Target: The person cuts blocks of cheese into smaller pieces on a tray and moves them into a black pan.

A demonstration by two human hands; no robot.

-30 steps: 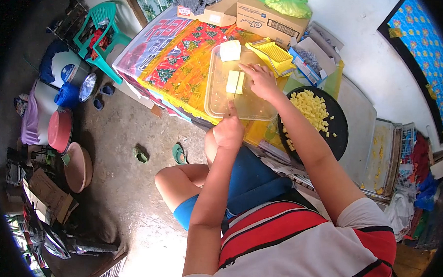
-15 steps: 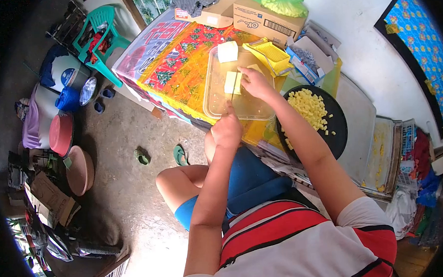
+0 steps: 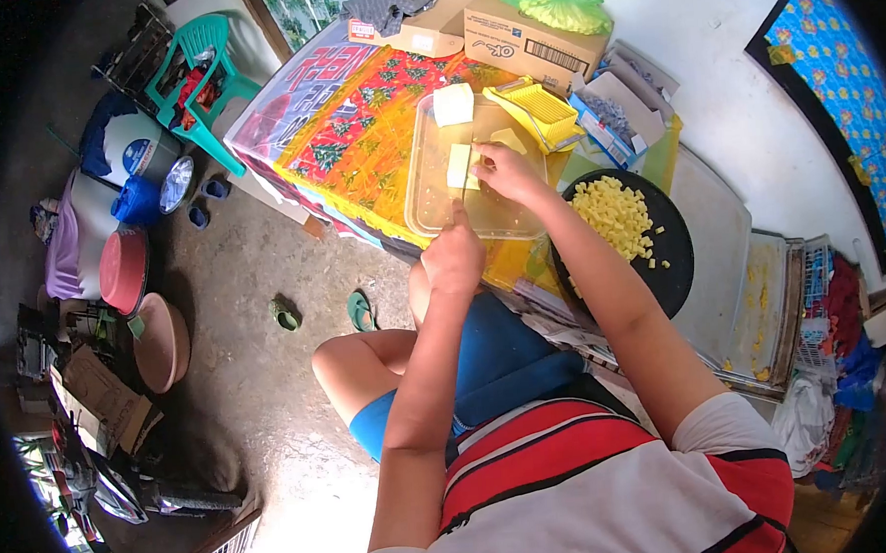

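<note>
My left hand (image 3: 454, 256) is closed round the handle of a knife, its index finger stretched along the top. The thin knife blade (image 3: 465, 188) reaches away from me across a pale yellow block (image 3: 456, 166), which lies on a shallow clear plastic tray (image 3: 421, 193). From the right side, my right hand (image 3: 508, 171) pinches the block beside the blade with curled fingers. A larger whitish block (image 3: 453, 105) sits at the tray's far edge. Another flat pale piece (image 3: 508, 140) lies partly behind my right hand. To the right, small yellow cubes (image 3: 610, 213) fill part of a round black pan (image 3: 675, 274).
A yellow slotted plastic rack (image 3: 540, 111) touches the tray's far right corner. Behind it stand a cardboard box (image 3: 511, 48) with a green plastic bag (image 3: 549, 1) on top and an open carton (image 3: 619, 107). A patterned cloth (image 3: 355, 131) covers the table to the left.
My right hand has shifted slightly towards me, and its fingers have curled in beside the blade. The knife has moved slightly left on the block.
</note>
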